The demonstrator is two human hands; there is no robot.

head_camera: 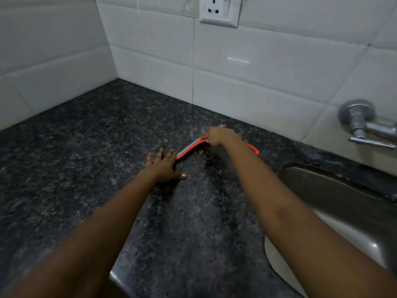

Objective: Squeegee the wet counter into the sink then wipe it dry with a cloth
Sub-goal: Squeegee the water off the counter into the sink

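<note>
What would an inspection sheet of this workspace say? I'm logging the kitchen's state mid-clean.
Surface: dark speckled granite counter, sheen patches, possibly wet.
Job's things: orange squeegee with a grey blade on the counter; steel sink at right; drying cloth not seen.
Clutter: nothing seen.
Grips: right hand closed on the squeegee; left hand flat, fingers spread, beside the blade's end.
Cables: nothing seen.
Surroundings: white tiled wall, white wall socket, chrome wall tap above the sink.

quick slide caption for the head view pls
Right hand drags an orange squeegee across the dark granite counter; left hand rests flat, sink at right.
</note>
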